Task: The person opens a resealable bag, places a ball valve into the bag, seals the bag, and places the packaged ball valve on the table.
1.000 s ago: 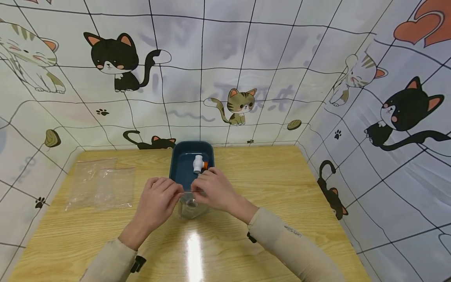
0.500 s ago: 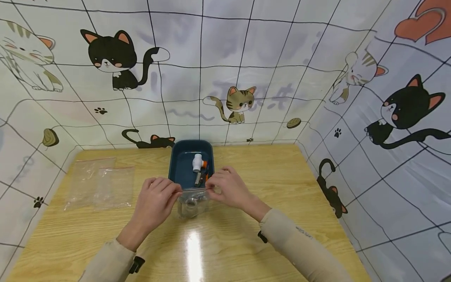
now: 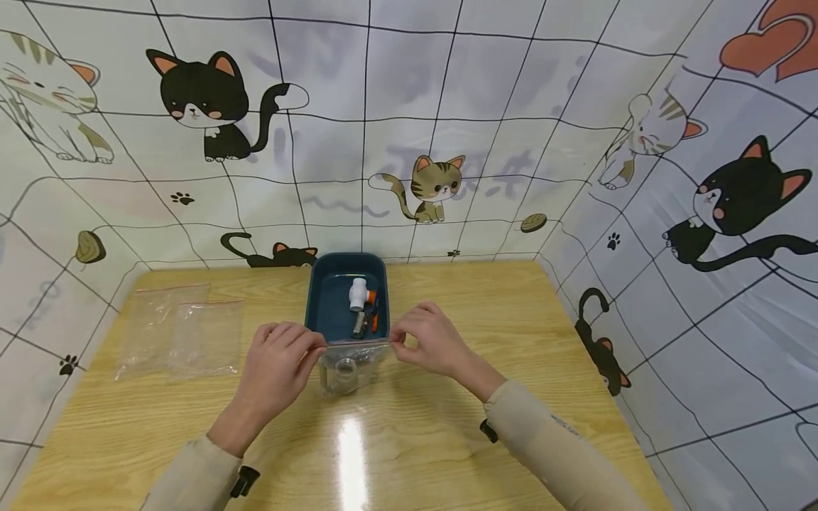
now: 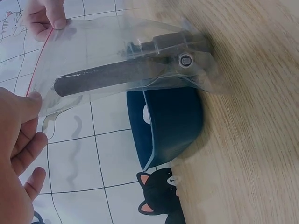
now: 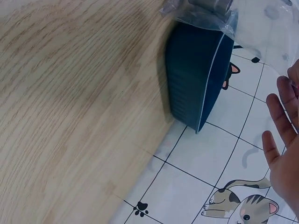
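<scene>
Hands (image 3: 271, 365) pinch clear bag (image 4: 96, 42) — glossy woodgrain table (image 3: 498, 319) — cat-print grid walls (image 3: 332, 71)

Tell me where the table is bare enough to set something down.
Most room: the table right of the tub and right hand, out to the right wall. Also bare: between the sleeves, and front-left between the flat bags and left sleeve. Crowded: the middle, where that hand and the left hand hold the filled bag at the tub's near end.

The left hand (image 3: 273, 362) pinches; the right hand (image 3: 433, 344) pinches too; both arms (image 3: 559, 451) reach forward.
</scene>
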A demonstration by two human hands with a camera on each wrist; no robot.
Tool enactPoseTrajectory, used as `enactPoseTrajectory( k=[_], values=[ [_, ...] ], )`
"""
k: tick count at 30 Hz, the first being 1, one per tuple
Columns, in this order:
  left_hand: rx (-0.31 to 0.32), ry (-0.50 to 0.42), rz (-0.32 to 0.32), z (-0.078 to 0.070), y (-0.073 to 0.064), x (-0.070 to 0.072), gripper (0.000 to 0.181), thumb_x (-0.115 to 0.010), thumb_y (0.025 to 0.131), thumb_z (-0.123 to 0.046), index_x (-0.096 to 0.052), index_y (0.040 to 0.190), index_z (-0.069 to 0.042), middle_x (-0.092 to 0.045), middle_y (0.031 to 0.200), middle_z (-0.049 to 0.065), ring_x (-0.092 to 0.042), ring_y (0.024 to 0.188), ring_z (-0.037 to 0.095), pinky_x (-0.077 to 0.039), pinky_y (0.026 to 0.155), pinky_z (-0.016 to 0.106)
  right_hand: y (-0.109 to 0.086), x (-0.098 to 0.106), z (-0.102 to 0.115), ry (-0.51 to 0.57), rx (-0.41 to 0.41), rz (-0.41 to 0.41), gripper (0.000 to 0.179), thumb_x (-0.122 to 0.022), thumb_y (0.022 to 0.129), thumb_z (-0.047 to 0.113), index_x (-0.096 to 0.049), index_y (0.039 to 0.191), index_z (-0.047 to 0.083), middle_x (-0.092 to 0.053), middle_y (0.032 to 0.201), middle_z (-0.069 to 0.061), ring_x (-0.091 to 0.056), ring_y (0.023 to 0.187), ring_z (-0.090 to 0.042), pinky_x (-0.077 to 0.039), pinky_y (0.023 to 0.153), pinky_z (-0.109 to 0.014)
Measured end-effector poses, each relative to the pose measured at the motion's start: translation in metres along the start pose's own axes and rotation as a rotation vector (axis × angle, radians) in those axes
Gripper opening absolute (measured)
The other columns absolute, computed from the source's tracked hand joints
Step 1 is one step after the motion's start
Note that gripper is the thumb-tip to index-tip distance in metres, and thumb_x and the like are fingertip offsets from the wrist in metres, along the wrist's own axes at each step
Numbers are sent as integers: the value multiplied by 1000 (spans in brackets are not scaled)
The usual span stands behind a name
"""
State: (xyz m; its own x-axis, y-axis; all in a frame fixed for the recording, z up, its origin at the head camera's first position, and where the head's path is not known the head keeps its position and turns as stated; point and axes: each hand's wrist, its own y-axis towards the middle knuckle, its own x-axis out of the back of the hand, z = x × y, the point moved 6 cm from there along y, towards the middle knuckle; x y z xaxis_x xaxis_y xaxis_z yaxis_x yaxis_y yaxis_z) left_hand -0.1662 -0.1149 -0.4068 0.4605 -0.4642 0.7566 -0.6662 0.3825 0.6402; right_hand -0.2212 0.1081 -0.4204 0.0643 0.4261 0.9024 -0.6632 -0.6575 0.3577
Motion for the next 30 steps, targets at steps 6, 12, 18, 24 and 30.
enactPoseTrajectory(
  k=[6,12,18,24,30],
  values=[
    [8,-7,9,0,-1,0,8,-76,83,-19,-70,88,-16,-69,84,-1,-62,88,21,-44,84,43,-2,0,-2,2,0,38,11,-62,91,19,-62,84,27,-61,81,14,-59,83,-8,-42,96,-37],
    [21,-10,17,1,-2,1,7,-76,83,-19,-70,88,-17,-68,84,-2,-62,88,21,-43,85,43,-1,3,-2,-46,12,33,11,-66,93,25,-62,83,27,-61,78,16,-58,79,-6,-43,94,-35],
    [39,-11,25,1,-2,0,8,-76,83,-19,-70,88,-16,-68,84,-1,-62,87,21,-44,85,42,-2,4,-4,-106,-13,77,12,-65,94,36,-65,85,27,-65,81,15,-59,80,-5,-44,98,-35],
    [84,-28,43,3,-2,-2,9,-77,83,-18,-70,88,-15,-68,86,0,-62,90,21,-44,87,43,-3,0,-7,-41,-42,82,12,-64,94,35,-64,87,25,-64,83,13,-61,84,-7,-45,95,-36],
    [129,-58,22,4,-4,-2,11,-79,80,-15,-70,87,-14,-67,85,0,-61,89,22,-45,87,45,-11,-29,-12,376,-229,185,30,-66,93,38,-61,116,20,-65,111,6,-59,106,-11,-47,98,-37]
  ],
)
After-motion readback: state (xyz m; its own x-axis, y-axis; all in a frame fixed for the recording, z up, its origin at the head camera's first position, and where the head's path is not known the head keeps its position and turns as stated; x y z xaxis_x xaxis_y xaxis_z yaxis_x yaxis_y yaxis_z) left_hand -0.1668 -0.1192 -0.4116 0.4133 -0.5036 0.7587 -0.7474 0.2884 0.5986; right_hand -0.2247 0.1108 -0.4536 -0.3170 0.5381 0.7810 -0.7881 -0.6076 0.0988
